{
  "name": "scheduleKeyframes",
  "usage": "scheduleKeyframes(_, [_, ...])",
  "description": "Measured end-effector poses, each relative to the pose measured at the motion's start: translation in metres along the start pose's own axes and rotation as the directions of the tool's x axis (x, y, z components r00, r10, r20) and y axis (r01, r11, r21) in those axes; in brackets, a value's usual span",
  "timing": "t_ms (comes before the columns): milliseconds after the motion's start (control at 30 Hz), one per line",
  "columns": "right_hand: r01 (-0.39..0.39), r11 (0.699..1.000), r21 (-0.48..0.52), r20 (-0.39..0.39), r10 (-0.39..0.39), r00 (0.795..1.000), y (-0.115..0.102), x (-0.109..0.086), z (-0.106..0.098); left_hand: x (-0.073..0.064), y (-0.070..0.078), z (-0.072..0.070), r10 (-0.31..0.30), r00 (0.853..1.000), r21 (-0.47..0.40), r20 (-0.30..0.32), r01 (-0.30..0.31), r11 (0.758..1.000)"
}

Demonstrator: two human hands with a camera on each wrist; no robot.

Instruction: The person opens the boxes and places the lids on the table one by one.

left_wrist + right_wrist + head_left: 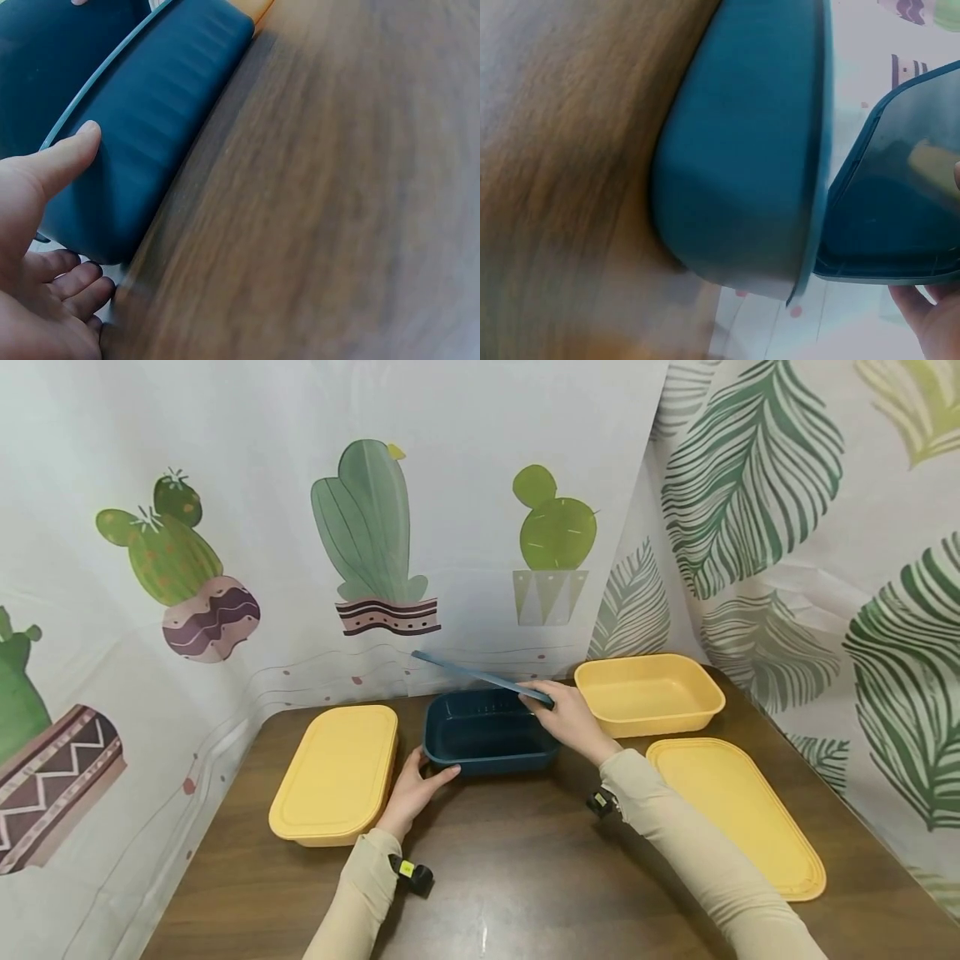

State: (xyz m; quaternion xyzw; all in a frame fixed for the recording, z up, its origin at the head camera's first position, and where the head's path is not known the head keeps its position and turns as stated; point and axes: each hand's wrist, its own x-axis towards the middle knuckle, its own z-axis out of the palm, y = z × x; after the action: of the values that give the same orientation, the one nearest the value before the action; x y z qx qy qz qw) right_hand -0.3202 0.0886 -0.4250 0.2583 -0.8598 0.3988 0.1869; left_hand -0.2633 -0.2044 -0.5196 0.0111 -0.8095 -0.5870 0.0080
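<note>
A dark blue rectangular container (pixel 495 766) sits with its open side up at the back middle of the table. My left hand (pixel 416 789) holds its front left corner. In the left wrist view the thumb (pixel 71 154) lies against the long wall, while the other fingers (pixel 79 281) curl round the short end near the base. Above the container, my right hand (pixel 570 718) pinches the edge of a matching blue lid (pixel 480 675). The lid is tilted and nearly edge-on in the head view; in the right wrist view its broad face (pixel 892 210) shows beside the container's rim.
Left of the container is a yellow container with its lid on (pixel 337 768). An uncovered yellow container (pixel 641 727) stands at the back right, with a loose yellow lid (pixel 738 814) flat in front of it. A printed curtain (pixel 465 527) hangs behind the wooden table (pixel 510 877).
</note>
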Motion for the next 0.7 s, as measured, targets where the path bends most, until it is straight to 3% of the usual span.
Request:
scheduleKeyframes(300, [-0.174,0.980,0.095,0.067,0.168,0.984,-0.006,-0.002,-0.012,0.003,-0.002,0.000,0.005,1.000,-0.021,-0.004,-0.005,1.000])
scheduleKeyframes(500, [-0.152,0.982,0.115,0.051,0.147,0.988,-0.011,-0.005,-0.018,0.001,0.001,0.000,-0.005,1.000,-0.033,-0.005,0.005,0.999])
scheduleKeyframes(700, [-0.158,0.974,0.161,0.015,0.157,0.987,-0.020,-0.009,-0.024,-0.002,0.005,-0.002,-0.021,0.999,-0.066,0.032,0.023,0.998])
